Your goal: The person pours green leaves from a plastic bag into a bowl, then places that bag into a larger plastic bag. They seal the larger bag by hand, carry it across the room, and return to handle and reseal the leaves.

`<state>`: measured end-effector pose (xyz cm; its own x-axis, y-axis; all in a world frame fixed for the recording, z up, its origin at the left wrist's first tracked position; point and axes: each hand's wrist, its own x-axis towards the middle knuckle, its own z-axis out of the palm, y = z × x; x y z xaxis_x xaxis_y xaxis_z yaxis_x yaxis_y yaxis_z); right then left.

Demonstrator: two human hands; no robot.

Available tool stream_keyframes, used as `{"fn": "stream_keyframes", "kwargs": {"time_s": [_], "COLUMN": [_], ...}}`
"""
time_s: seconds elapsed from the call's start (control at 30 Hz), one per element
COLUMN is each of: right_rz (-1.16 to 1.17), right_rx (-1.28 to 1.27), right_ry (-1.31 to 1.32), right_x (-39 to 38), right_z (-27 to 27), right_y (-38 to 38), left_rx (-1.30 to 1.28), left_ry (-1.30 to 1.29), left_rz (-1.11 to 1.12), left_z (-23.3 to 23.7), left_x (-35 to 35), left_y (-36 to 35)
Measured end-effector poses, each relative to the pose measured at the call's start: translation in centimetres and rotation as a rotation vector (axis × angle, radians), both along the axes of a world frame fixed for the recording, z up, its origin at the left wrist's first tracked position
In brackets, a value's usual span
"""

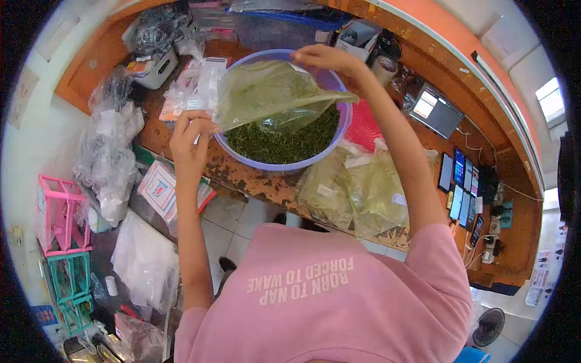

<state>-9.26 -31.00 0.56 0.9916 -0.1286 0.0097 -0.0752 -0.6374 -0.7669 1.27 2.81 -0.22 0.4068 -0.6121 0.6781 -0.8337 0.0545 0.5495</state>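
A yellowish-green clear plastic bag (266, 88) is stretched over a purple basin (285, 166). Shredded dark green leaves (284, 145) fill the basin, partly hidden beneath the plastic. At the basin's left rim, my left hand (190, 136) is closed, its fingertips pinching the bag's lower left corner. My right hand (330, 58) reaches across to the far rim, fingers closed on the bag's upper edge near a white label. Several similar yellowish bags (363, 187) lie on the wooden table (254, 181) right of the basin, beside a red mesh-like item (365, 125).
Phones (460, 172) and a tablet (437, 112) stand along the right side. Clear plastic wrap (112, 136) is heaped on the left, near pink and teal racks (63, 215). White plastic sheets (145, 257) lie below. A blue-edged storage box (278, 30) sits behind the basin.
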Motion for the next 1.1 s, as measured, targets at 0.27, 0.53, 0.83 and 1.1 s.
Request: {"fn": "stream_keyframes", "kwargs": {"time_s": [0.27,0.53,0.83,1.1], "right_rz": [0.249,0.069,-0.046,0.133], "right_rx": [-0.337,-0.654,-0.815,-0.605], "right_ry": [0.505,-0.551,-0.574,-0.687], "right_x": [5.7,1.8,-1.0,-2.6], "right_z": [-1.9,0.8,3.4,7.4], "right_y": [-3.3,0.6,2.9,3.0], "left_rx": [0.024,0.122,0.646,0.393], "left_ry": [-0.066,-0.206,-0.251,-0.312], "left_rz": [0.041,0.176,-0.266,-0.223], "left_z": [-0.5,1.7,1.7,1.8], "left_x": [0.2,-1.5,-3.3,-3.9], "left_y": [1.0,0.7,-5.9,-5.8]}}
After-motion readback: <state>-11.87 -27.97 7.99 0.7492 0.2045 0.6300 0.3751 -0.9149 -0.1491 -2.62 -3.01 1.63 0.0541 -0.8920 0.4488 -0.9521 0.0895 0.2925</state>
